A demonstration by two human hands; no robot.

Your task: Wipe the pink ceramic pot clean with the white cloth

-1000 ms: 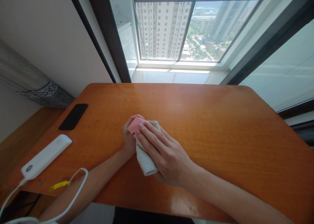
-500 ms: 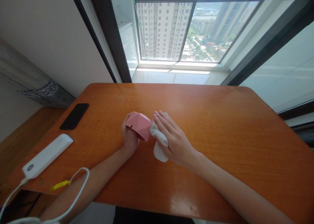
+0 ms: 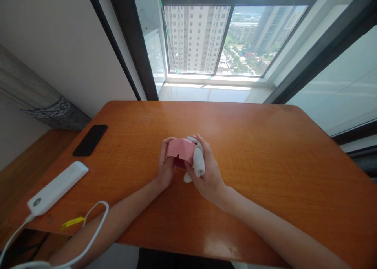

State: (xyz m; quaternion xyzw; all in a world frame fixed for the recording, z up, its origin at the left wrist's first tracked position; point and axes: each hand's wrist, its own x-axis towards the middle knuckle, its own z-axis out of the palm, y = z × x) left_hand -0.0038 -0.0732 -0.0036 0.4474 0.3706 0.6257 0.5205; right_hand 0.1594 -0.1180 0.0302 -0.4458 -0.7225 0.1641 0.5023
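Above the middle of the wooden table [image 3: 259, 163] I hold a pink faceted, hollow object [image 3: 181, 149] with a small notch in its rim; its exact kind does not show. My left hand [image 3: 166, 165] is closed on its left side, thumb at the opening in front. A white cloth [image 3: 199, 161] is bunched in my right hand [image 3: 209, 174], whose fingers are closed round it and press it to the right side of the pink object. My right thumb lies near the rim. The fingertips behind the object are partly hidden.
A black phone [image 3: 90, 140] lies at the table's left. Nearer is a white power bank-like device [image 3: 58, 188] with a cable, beside a yellow tag [image 3: 72, 222] on a white cord [image 3: 100, 222]. A window [image 3: 218, 41] stands beyond the far edge.
My left hand has brought the pink object rightward and turned its opening towards me. My right hand has turned and now wraps the cloth against the object's right side.
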